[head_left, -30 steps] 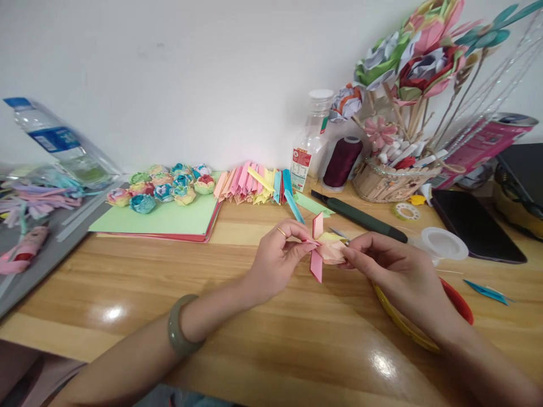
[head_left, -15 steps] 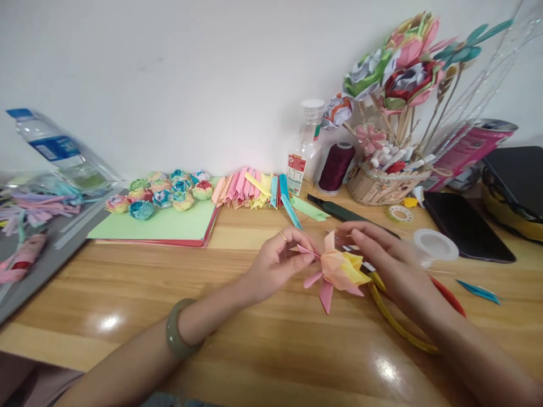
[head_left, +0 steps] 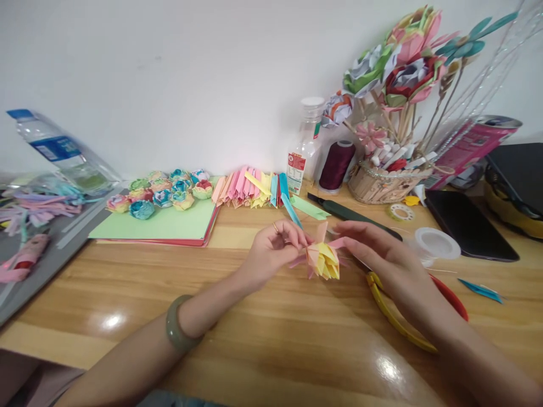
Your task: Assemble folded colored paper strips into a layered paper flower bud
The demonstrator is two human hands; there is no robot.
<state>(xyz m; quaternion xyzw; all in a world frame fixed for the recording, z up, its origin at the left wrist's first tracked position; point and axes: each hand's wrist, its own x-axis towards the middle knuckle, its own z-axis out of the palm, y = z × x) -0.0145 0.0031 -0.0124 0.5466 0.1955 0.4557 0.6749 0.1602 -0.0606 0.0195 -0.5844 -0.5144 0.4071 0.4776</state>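
Note:
A folded paper flower [head_left: 326, 261] with a yellow centre, peach petals and pink outer petals is held above the table, its centre facing me. My left hand [head_left: 271, 249] pinches it from the left, near the base; the exact grip is partly hidden behind the flower. On the other side, my right hand [head_left: 382, 254] has thumb and fingers closed on the tip of a pink petal. Below the right hand lie scissors with yellow and red handles [head_left: 399, 323], partly covered by that hand and forearm.
Small finished paper flowers [head_left: 162, 199] sit on green paper [head_left: 156, 229]. Folded strips [head_left: 250, 187] stand behind. Toward the right are a glass bottle [head_left: 303, 150], purple thread [head_left: 337, 167], a dark-handled tool [head_left: 352, 213], a flower basket [head_left: 384, 183], a clear tub [head_left: 436, 243] and a phone [head_left: 470, 226].
The flower has moved slightly left and turned so its yellow centre faces me. My right hand, beside the flower before, now has its fingers on a pink petal.

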